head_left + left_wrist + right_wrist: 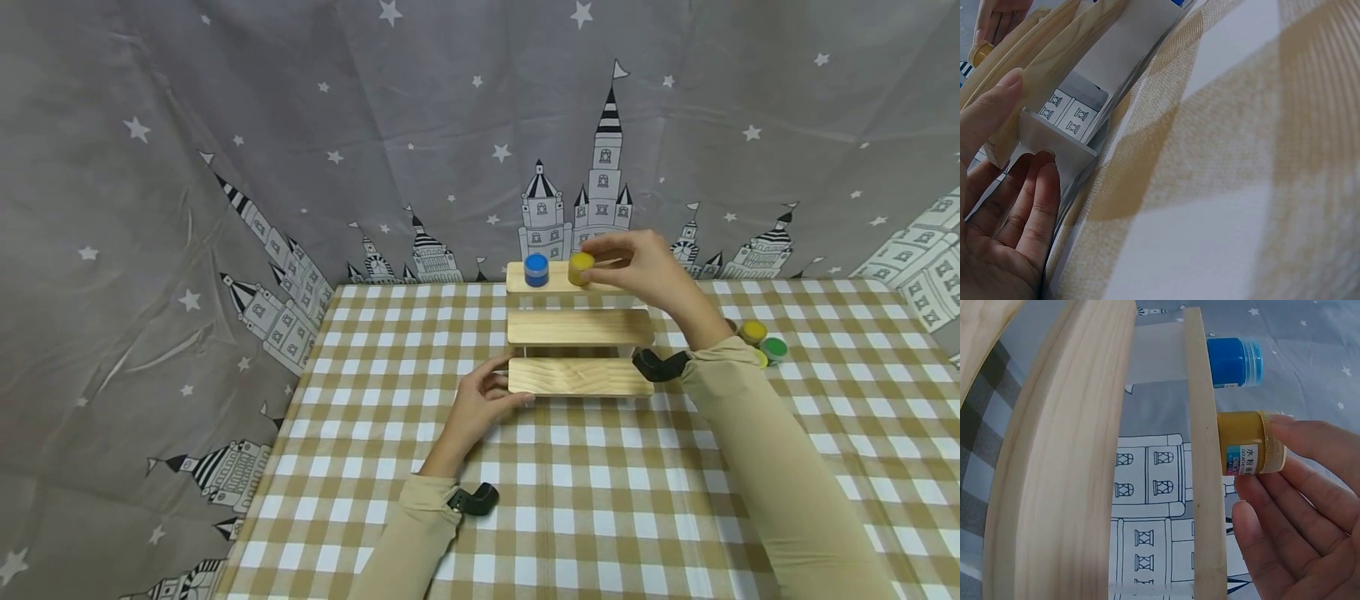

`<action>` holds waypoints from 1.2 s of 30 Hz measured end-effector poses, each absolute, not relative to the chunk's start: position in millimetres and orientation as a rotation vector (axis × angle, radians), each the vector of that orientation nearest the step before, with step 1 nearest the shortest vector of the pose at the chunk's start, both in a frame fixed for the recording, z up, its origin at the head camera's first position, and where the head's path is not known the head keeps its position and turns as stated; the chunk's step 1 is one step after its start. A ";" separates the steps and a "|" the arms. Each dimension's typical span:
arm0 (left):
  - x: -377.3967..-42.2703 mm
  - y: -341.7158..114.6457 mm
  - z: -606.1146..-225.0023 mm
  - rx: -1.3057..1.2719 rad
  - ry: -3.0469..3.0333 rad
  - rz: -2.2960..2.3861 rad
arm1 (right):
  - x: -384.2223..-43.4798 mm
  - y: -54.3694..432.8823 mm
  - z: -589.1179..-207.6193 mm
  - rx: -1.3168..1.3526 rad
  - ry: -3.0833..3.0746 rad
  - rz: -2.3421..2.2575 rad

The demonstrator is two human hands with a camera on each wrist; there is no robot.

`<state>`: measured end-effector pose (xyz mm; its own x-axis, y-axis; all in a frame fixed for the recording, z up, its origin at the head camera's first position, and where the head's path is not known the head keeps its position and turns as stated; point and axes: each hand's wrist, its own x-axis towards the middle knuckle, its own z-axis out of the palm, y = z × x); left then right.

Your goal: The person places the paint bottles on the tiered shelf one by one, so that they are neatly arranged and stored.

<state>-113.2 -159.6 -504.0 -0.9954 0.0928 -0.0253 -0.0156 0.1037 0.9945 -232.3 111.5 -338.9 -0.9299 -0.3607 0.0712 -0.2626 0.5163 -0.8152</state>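
Note:
A three-tier wooden rack with white side supports stands on the checked cloth. On its top tier, toward the left, sits a blue paint jar. Beside it on the same board is a yellow paint jar, label facing the right wrist view. My right hand holds this yellow jar by its lid, fingertips around the rim. At the lowest tier's left end, my left hand grips the rack: the thumb lies along the board and the fingers curl beneath, against the white support.
Several more paint jars stand on the cloth right of the rack, among them a yellow one and a green one, partly behind the right sleeve. A grey curtain with printed castles hangs behind the table.

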 end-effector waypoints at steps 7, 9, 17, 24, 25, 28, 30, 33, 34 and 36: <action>-113.2 -159.5 -503.3 0.085 2.276 2.053 | -230.2 118.8 -336.4 -0.517 2.659 -1.407; -113.2 -159.6 -503.5 0.085 2.275 2.055 | -228.5 121.4 -335.4 -0.523 2.660 -1.414; -113.0 -160.0 -504.7 0.091 2.277 2.048 | -216.4 135.0 -331.8 -0.549 2.686 -1.439; -112.8 -159.5 -503.4 0.102 2.284 2.049 | -203.7 153.3 -333.0 -0.492 2.722 -1.448; -112.8 -159.6 -503.4 0.100 2.282 2.050 | -201.6 156.6 -334.5 -0.486 2.732 -1.445; -112.8 -159.6 -503.4 0.091 2.276 2.051 | -195.6 167.2 -340.2 -0.468 2.783 -1.411; -112.9 -159.6 -503.4 0.089 2.275 2.048 | -192.1 175.3 -344.7 -0.449 2.808 -1.402; -113.1 -159.7 -503.6 0.088 2.277 2.043 | -186.5 188.6 -351.9 -0.405 2.827 -1.400; -113.0 -159.7 -503.6 0.087 2.277 2.041 | -184.9 193.1 -354.4 -0.390 2.831 -1.396; -113.2 -159.8 -503.9 0.083 2.278 2.038 | -180.8 201.5 -358.9 -0.360 2.840 -1.384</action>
<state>-113.2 -159.8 -503.9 -0.9950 0.0960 -0.0262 -0.0153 0.1118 0.9936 -180.8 201.5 -358.9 -0.9736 -0.1854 0.1329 -0.2189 0.5954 -0.7730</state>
